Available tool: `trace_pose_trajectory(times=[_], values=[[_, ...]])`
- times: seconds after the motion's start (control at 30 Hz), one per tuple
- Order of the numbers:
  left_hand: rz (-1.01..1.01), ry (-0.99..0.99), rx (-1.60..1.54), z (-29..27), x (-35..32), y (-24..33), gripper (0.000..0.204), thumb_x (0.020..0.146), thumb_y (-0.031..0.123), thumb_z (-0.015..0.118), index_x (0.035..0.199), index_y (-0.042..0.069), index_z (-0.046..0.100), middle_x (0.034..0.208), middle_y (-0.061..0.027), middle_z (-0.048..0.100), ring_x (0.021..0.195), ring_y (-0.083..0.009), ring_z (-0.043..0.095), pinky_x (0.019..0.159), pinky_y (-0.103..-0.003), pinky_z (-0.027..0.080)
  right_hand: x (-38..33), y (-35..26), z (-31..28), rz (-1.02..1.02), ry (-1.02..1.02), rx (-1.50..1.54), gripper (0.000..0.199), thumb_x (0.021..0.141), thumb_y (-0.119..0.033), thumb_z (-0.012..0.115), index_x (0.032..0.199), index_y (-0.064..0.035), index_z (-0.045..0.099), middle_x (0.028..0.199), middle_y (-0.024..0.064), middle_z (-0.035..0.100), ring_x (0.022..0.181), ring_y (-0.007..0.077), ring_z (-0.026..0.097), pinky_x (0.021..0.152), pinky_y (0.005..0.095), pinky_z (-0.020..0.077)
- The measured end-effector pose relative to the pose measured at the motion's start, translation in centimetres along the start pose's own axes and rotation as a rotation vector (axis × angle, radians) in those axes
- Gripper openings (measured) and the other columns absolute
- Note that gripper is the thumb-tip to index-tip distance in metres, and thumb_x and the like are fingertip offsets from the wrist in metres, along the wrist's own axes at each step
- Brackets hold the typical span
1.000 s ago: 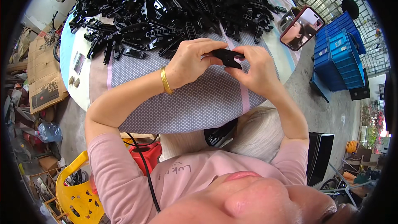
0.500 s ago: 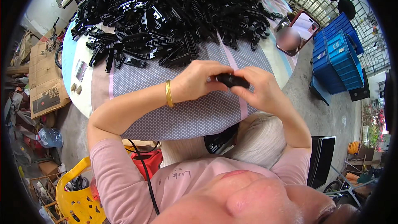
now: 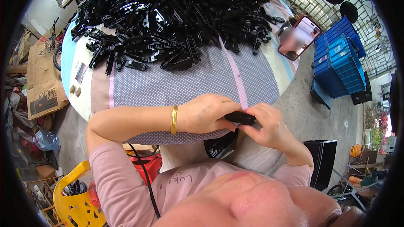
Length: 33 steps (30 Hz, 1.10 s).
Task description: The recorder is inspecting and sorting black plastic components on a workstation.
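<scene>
A small black plastic part (image 3: 240, 118) is held between my two hands over the table's near edge. My left hand (image 3: 206, 113) pinches its left end with thumb and fingers. On its other end, my right hand (image 3: 269, 125) is closed, thumb below and fingers above. The part's exact kind cannot be made out. Farther back on the table lies a big heap of similar black plastic parts (image 3: 168, 25), some with ladder-like slots. Between my knees, below the table edge, more black parts (image 3: 221, 145) show, partly hidden by my hands.
The round table has a dotted grey cloth (image 3: 147, 86). A phone (image 3: 299, 38) leans at its right edge, and two small brown lumps (image 3: 75, 90) lie at the left. Blue crates (image 3: 338, 59) stand right, a yellow chair (image 3: 78, 197) lower left, a black open box (image 3: 324, 162) lower right.
Both hands have come down toward my body with the black part, from above the cloth to the table's near edge. The heap looks unchanged.
</scene>
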<state>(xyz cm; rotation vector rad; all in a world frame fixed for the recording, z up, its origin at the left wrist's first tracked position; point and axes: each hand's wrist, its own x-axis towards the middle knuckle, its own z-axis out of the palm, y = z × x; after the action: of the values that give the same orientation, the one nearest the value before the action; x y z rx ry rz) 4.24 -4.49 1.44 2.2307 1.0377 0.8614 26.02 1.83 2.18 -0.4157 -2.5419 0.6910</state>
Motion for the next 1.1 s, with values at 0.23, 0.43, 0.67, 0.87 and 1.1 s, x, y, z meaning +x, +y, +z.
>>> trace_pose_trajectory(times=[0.23,0.43,0.67,0.87,1.1], values=[[0.08,0.036,0.068,0.5,-0.5,0.0,0.038,0.073,0.021,0.071,0.105,0.004,0.058,0.083,-0.0104,0.063,0.076,-0.0278,0.061,0.067,-0.037,0.05,-0.8,-0.1,0.5,-0.088,0.037,-0.096,0.035,0.064,-0.014,0.077,0.091,-0.001,0.059,0.076,0.0104,0.061,0.065,0.0273,0.058,0.056,0.0346,0.0463],[0.139,-0.087,0.092,1.2,-0.7,0.1,0.041,0.072,0.027,0.071,0.104,0.004,0.058,0.084,-0.008,0.062,0.079,-0.0262,0.059,0.068,-0.035,0.05,-1.6,-1.3,0.5,-0.058,-0.038,-0.031,0.034,0.066,-0.016,0.077,0.091,-0.0011,0.059,0.074,0.0089,0.06,0.062,0.0264,0.057,0.056,0.0345,0.0463],[0.136,-0.127,0.19,-1.1,0.4,0.0,0.035,0.074,0.019,0.067,0.104,0.005,0.058,0.106,-0.0116,0.059,0.102,-0.0297,0.051,0.088,-0.039,0.043,-3.0,-1.2,-2.8,0.152,-0.417,-0.044,0.031,0.068,-0.019,0.074,0.09,-0.0023,0.061,0.076,0.0114,0.061,0.067,0.0277,0.059,0.062,0.036,0.0467],[-0.245,0.141,1.143,-4.8,0.1,-3.4,0.041,0.075,-0.001,0.053,0.116,0.003,0.055,0.128,-0.0143,0.045,0.112,-0.0306,0.047,0.098,-0.041,0.036,-2.5,-0.1,-3.8,0.196,-0.383,-0.2,0.028,0.074,-0.02,0.069,0.096,-0.0022,0.063,0.09,0.0127,0.064,0.082,0.0304,0.061,0.071,0.0375,0.0482],[-0.317,-0.029,1.158,-4.7,0.0,-4.2,0.02,0.072,0.009,0.06,0.091,0.002,0.061,0.104,-0.0151,0.055,0.09,-0.0252,0.054,0.083,-0.032,0.044,10.8,3.3,-4.0,-0.019,0.055,-0.198,0.018,0.08,-0.009,0.063,0.095,-0.0012,0.065,0.09,0.0138,0.066,0.079,0.0256,0.064,0.067,0.0317,0.0494]])
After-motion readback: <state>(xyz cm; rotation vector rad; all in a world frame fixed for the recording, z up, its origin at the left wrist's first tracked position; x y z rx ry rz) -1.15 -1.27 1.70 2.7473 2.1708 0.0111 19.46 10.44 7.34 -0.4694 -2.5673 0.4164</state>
